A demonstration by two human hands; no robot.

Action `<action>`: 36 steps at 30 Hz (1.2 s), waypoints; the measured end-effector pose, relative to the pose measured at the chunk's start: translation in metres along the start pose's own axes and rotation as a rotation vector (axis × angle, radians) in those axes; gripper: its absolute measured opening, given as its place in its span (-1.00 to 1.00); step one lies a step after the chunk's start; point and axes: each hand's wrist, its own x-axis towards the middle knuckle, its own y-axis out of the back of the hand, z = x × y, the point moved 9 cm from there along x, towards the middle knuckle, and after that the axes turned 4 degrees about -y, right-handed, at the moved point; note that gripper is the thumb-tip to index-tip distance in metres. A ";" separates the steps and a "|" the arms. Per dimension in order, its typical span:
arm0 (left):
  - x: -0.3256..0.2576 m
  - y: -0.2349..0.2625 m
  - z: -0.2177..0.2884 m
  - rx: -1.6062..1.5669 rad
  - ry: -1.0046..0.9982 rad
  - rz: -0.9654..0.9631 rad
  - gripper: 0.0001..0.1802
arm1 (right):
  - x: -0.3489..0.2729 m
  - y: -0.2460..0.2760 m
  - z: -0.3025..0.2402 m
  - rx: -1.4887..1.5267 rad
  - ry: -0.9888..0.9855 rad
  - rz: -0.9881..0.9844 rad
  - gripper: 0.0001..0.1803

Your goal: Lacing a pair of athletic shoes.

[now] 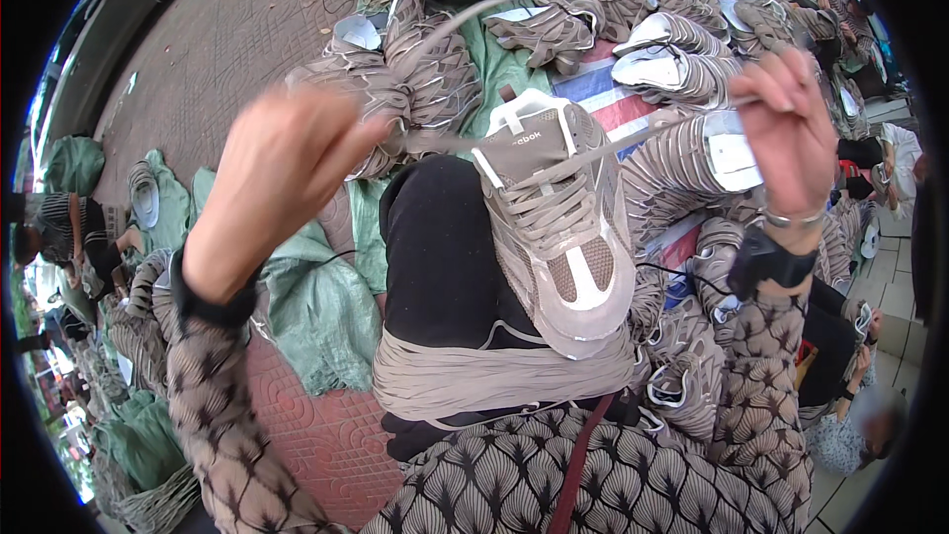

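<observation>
Both hands pulling a shoelace [554, 208] on a taupe sneaker [603, 272].
Sneaker just off centre at 3 o'clock, toe over lace bundle [494, 381] at 6. Right hand [786, 133], 2 o'clock: fingers pinching one strand; left hand [287, 153], 10 o'clock: fingers clenched, seemingly on another, blurred.

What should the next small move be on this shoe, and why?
Probably a gentle pull to snug the lace: the right hand pinches one strand running straight to the shoe, and another strand runs toward the left hand, blurred here. Laced rows cross the shoe's front, which rests toe toward the wearer.
</observation>
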 end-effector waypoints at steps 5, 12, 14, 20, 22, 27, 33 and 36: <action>-0.158 -0.050 -0.066 -0.750 0.625 -0.526 -0.62 | -0.084 0.160 -0.059 0.265 0.114 0.432 -0.93; -0.293 -0.124 -0.106 -0.886 1.033 -0.282 -0.71 | -0.106 0.174 -0.029 -0.278 -0.037 0.522 -0.71; -0.322 -0.154 -0.122 -1.065 1.205 0.015 -0.72 | -0.081 0.134 -0.002 -0.598 -0.136 0.547 -0.73; -0.314 -0.204 -0.127 -1.510 1.376 0.900 -0.63 | -0.015 0.025 0.089 -1.348 -0.309 -0.040 -0.79; -0.287 -0.208 -0.125 -1.610 1.344 1.078 -0.55 | -0.007 0.016 0.101 -1.374 -0.346 -0.037 -0.81; -0.171 -0.163 -0.092 -1.445 1.031 0.712 -0.60 | -0.001 0.023 0.109 -1.389 -0.452 0.033 -0.82; -0.062 -0.141 -0.023 -1.315 0.728 0.494 -0.55 | 0.002 0.027 0.115 -1.296 -0.503 0.012 -0.81; -0.043 -0.142 -0.001 -1.330 0.665 0.259 -0.67 | 0.003 0.027 0.117 -1.413 -0.488 0.046 -0.84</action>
